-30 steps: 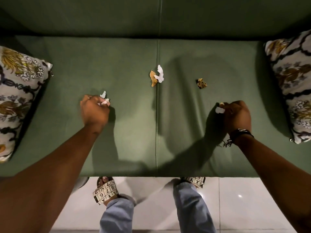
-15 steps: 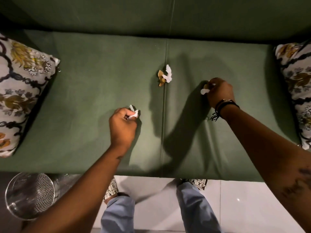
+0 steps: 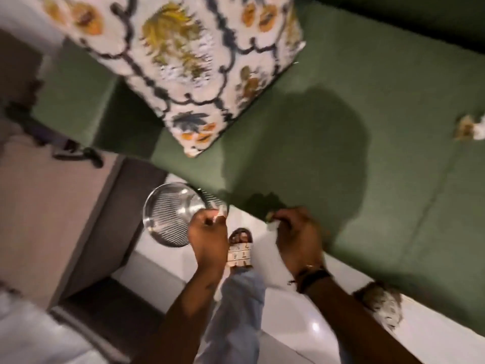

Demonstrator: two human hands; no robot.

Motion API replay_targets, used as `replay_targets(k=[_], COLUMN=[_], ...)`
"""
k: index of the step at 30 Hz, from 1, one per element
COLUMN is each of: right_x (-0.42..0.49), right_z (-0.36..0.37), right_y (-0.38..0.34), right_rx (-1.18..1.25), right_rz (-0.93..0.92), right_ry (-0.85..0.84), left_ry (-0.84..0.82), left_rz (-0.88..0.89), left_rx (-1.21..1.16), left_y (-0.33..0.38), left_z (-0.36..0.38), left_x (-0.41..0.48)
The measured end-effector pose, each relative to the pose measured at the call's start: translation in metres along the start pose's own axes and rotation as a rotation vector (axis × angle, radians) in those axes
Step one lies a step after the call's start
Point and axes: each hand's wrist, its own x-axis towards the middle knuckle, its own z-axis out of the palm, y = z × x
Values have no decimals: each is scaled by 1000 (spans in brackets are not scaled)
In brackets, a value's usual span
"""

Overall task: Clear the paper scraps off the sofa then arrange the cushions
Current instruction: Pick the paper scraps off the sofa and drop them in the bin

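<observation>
My left hand [image 3: 208,236] pinches white paper scraps [image 3: 219,215] right at the rim of a round metal mesh bin [image 3: 168,214] on the floor. Beside it, at the sofa's front edge, my right hand [image 3: 299,237] is closed on more paper scraps [image 3: 271,224]. The green sofa [image 3: 367,106] fills the upper right of the blurred, tilted head view. A brown and white scrap pair [image 3: 469,130] lies on its seat at the far right. A floral cushion [image 3: 189,61] rests at the sofa's left end.
A beige cabinet or side table [image 3: 52,206] stands left of the bin, with dark cables [image 3: 76,151] on it. My sandalled foot [image 3: 240,250] is on the white tiled floor between my hands. A patterned object [image 3: 380,303] lies on the floor under the sofa edge.
I have turned left, away from the seat. Both hands have left the cushion and come down to the bin with the scraps in them. The right hand picked up the brown scrap.
</observation>
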Motion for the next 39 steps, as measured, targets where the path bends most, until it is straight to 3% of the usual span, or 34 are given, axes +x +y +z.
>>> replay_targets(k=[2, 6, 8, 10, 14, 16, 19, 22, 25, 27, 29, 32, 36, 39], right_x=[4, 26, 34, 38, 36, 38, 61, 93, 121, 142, 162, 186, 202, 197], right_z=[80, 186, 206, 205, 147, 102, 4, -106, -213, -253, -290, -313, -316, -309], right_y=[-34, -58, -58, -57, -55, -45, -15, 36, 99, 126, 156, 178, 176, 175], right_rx=[-2, -161, -236, -214, -194, -124, -87, -92, -164, -202, -192, -334, -473, -453], right_rz=[18, -22, -3, 20, -78, -90, -129, -64, 122, 214, 235, 93, -44, 13], right_ry=[-201, -427, -493, -458, -304, -177, 157, 492, 638, 572, 383, 179, 153, 171], left_ry=[55, 17, -41, -56, 62, 25, -194, -467, -655, -729, -832, -901, -937, -884], left_rz=[-59, -163, -195, -204, -135, 54, 317, 371, 425, 528, 642, 802, 944, 954], left_rx=[83, 187, 252, 385, 434, 371, 232, 174, 206, 302, 416, 606, 653, 631], left_y=[-28, -83, -97, -99, -51, -16, 38, 87, 128, 146, 163, 180, 187, 180], left_z=[-38, -81, -89, -89, -58, -29, 35, 121, 223, 274, 328, 376, 384, 370], left_x=[47, 119, 139, 145, 107, 71, 8, -47, -92, -102, -121, -125, -109, -105])
